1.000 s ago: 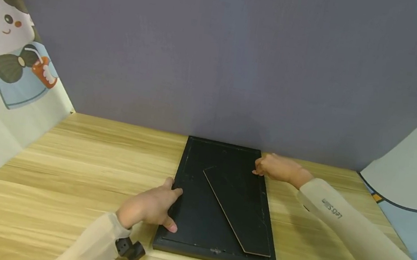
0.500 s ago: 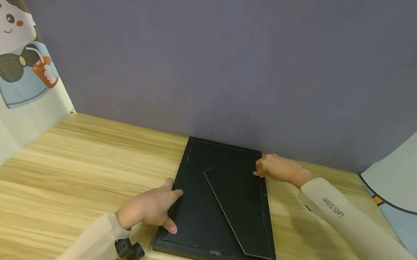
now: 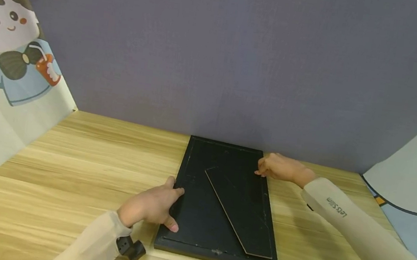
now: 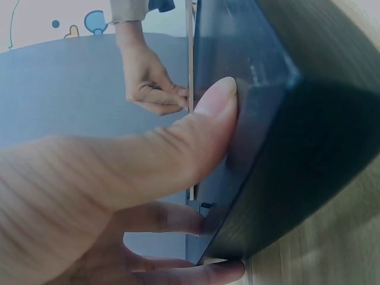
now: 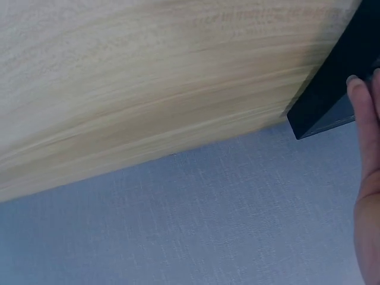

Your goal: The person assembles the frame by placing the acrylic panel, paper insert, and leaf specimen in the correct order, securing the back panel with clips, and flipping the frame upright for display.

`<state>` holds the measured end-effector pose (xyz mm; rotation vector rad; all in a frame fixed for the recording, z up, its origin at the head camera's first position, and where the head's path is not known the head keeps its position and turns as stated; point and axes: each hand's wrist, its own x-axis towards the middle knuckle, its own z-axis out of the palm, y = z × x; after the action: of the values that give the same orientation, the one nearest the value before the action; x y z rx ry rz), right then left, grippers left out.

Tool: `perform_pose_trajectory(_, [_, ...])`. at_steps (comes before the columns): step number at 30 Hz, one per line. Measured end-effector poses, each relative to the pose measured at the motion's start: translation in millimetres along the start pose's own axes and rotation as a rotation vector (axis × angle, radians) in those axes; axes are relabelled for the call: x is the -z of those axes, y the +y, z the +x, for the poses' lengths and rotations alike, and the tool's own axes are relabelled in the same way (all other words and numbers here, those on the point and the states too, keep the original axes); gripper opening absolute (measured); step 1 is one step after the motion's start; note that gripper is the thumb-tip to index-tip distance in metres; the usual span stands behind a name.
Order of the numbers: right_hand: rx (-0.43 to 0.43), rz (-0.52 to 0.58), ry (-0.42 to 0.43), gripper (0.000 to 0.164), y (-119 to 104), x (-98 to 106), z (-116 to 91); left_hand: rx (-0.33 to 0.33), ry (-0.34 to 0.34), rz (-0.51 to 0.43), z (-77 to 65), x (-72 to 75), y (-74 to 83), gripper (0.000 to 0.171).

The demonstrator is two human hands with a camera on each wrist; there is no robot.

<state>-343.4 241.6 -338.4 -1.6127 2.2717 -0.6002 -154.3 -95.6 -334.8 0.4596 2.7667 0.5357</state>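
Observation:
A black picture frame [image 3: 197, 216] lies face down, its back upward. Slanting across that back is a flat black easel leg [image 3: 239, 213] with a pale brown edge. My left hand [image 3: 152, 206] holds the frame's left side near the front; in the left wrist view the thumb [image 4: 217, 110] presses on the border and a fingertip reaches round the side. At the far right edge, my right hand [image 3: 280, 168] has its fingers bent and pinched at the border. The right wrist view catches only its fingertips [image 5: 356, 89] against the frame's dark edge [image 5: 323, 89].
The frame rests on a wood-grain table [image 3: 80, 174], its far end close to a grey upright panel [image 3: 217, 61]. White panels with cartoon prints stand at the left [image 3: 10, 46] and right [image 3: 416, 175]. A small black device [image 3: 130, 248] is strapped to the left wrist.

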Motion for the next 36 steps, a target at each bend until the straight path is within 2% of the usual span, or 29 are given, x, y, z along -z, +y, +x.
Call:
perform_pose_trajectory(2, [0.012,-0.123,0.018,0.019,-11.8,1.7,3.1,0.001,-0.001,0.003,0.2,0.4,0.0,0.094])
perform_pose_trajectory(4, [-0.021,-0.213,0.019,0.023,-16.3,1.9,5.4,0.001,-0.002,0.004,0.2,0.4,0.1,0.094])
perform_pose_trajectory(8, [-0.039,-0.306,0.028,0.026,-14.3,3.3,9.6,0.007,-0.001,-0.003,-0.1,0.7,-0.5,0.094])
perform_pose_trajectory(12, [-0.041,-0.382,0.038,0.020,-15.4,5.5,12.3,0.016,-0.003,-0.009,-0.3,1.4,-1.4,0.094])
perform_pose_trajectory(36, [-0.021,-0.359,0.094,0.014,-11.4,2.0,9.9,0.016,-0.006,-0.012,-0.5,1.9,-0.8,0.094])
